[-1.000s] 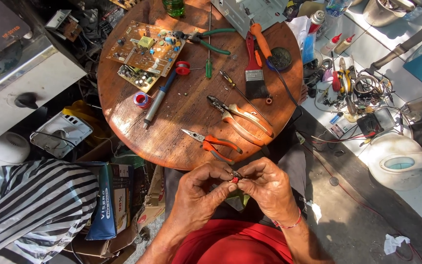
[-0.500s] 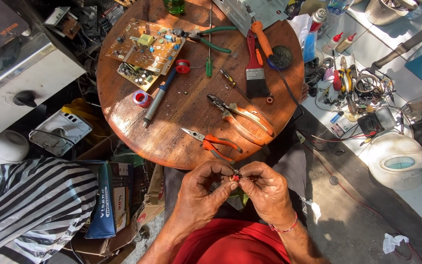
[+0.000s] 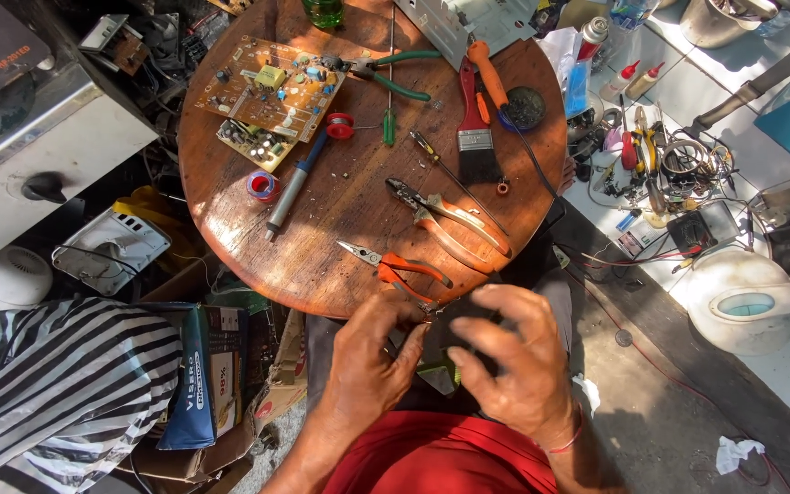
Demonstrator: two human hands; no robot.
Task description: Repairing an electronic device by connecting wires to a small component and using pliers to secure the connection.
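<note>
A circuit board (image 3: 267, 96) lies at the left of the round wooden surface (image 3: 322, 247), with orange pliers (image 3: 395, 267) near its front edge. Just below, the left hand (image 3: 372, 361) and right hand (image 3: 514, 361) pinch a small dark part (image 3: 454, 334) between them. It could slip into the clutter underneath if the fingertips loosen.
</note>
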